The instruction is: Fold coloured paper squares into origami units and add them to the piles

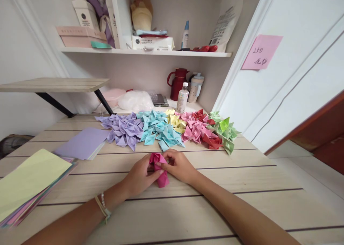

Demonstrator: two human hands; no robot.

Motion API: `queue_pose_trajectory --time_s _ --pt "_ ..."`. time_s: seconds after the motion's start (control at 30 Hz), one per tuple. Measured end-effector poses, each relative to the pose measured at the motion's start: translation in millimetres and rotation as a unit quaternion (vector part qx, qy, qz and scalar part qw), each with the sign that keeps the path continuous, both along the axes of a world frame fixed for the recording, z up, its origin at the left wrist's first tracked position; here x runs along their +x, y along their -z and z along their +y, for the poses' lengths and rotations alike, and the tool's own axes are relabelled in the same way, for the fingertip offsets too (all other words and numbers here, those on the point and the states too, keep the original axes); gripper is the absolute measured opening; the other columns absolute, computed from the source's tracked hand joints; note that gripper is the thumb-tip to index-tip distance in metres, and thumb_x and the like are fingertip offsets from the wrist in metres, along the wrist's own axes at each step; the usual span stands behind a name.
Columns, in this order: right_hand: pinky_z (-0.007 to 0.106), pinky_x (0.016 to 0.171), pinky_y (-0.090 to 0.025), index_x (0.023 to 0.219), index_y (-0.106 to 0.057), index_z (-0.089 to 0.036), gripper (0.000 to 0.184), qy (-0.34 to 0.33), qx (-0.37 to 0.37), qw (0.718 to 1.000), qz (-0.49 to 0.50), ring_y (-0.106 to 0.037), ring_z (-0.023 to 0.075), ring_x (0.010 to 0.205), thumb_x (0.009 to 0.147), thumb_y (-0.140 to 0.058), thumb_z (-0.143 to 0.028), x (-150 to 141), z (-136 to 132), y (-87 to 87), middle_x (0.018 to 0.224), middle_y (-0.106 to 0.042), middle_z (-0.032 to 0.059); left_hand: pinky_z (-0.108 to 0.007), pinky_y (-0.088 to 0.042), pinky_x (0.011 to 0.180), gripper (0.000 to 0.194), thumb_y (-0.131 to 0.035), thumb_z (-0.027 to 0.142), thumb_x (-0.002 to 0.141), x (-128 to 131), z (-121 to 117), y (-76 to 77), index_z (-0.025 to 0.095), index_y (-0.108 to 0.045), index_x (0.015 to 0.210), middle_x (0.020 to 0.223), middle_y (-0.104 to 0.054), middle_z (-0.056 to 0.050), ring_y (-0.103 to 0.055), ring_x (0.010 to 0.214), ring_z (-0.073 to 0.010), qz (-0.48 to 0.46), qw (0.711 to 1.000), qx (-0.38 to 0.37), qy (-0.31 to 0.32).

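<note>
A bright magenta piece of folded origami paper (162,180) is held between both hands above the middle of the slatted table. My left hand (141,175) grips its left side, thumb across the front. From the right, my right hand (178,165) pinches it with thumb and fingers; some fingertips are hidden behind the paper. Just beyond the hands lie heaps of folded paper pieces sorted by colour: purple pieces (125,128), light blue pieces (157,126), yellow pieces (176,122), pink and red pieces (195,128), and green pieces (227,132).
At the left lie a stack of coloured sheets topped with yellow (33,180) and purple sheets (82,141). A small raised wooden stand (53,84) is behind them. A clear bottle (182,98), red jug (178,83) and lidded cup (196,89) stand at the back, under a shelf (150,52).
</note>
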State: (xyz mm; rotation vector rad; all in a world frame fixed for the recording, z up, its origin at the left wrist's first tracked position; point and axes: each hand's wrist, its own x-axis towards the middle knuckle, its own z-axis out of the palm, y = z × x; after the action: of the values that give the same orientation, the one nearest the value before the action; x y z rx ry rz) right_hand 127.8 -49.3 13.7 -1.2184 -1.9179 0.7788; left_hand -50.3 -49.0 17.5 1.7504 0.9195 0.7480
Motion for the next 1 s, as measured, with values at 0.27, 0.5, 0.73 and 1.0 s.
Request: queue_pose_trajectory --time_s 0.27,0.5,0.73,1.0 --pt "0.022 0.059 -0.041 0.072 -0.06 -0.017 0.016 0.001 -0.004 1.0 0.003 -0.053 0.0133 0.068 0.076 -0.064 -0.032 -0.2 -0.9 -0.6 0.074 -0.057 0.0011 -0.035 -0.05 0.084 0.026 -0.059 0.026 0.078 -0.9 2.2 3.1 0.017 -0.056 0.103 0.104 -0.065 -0.01 -0.063 0.096 -0.023 -0.002 1.0 0.008 0.009" --pt "0.023 0.059 -0.041 0.071 -0.059 -0.017 0.018 0.003 -0.005 1.0 0.001 -0.052 0.0128 0.066 0.075 -0.065 -0.034 0.1 -0.1 -0.3 0.073 -0.055 0.0005 -0.036 -0.051 0.084 0.026 -0.059 0.026 0.079 -1.1 1.9 3.9 0.017 -0.055 0.104 0.105 -0.064 -0.01 -0.063 0.096 -0.0233 0.01 1.0 0.014 0.007" --pt "0.023 0.059 -0.041 0.071 -0.059 -0.018 0.018 -0.001 -0.005 1.0 0.001 -0.052 0.0131 0.067 0.075 -0.065 -0.034 0.1 -0.1 -0.6 0.073 -0.055 0.0006 -0.037 -0.051 0.084 0.026 -0.059 0.024 0.078 -0.9 2.3 3.8 0.017 -0.056 0.102 0.103 -0.065 -0.009 -0.063 0.096 -0.0238 0.0 1.0 0.013 0.009" --pt "0.023 0.058 -0.04 0.07 -0.059 -0.017 0.018 0.001 0.003 1.0 0.001 -0.052 0.0128 0.066 0.075 -0.065 -0.034 0.2 0.4 0.3 0.072 -0.055 0.0004 -0.036 -0.051 0.085 0.026 -0.058 0.025 0.079 -1.1 2.2 4.4 0.017 -0.055 0.104 0.106 -0.064 -0.01 -0.063 0.097 -0.0232 0.006 1.0 0.012 0.013"
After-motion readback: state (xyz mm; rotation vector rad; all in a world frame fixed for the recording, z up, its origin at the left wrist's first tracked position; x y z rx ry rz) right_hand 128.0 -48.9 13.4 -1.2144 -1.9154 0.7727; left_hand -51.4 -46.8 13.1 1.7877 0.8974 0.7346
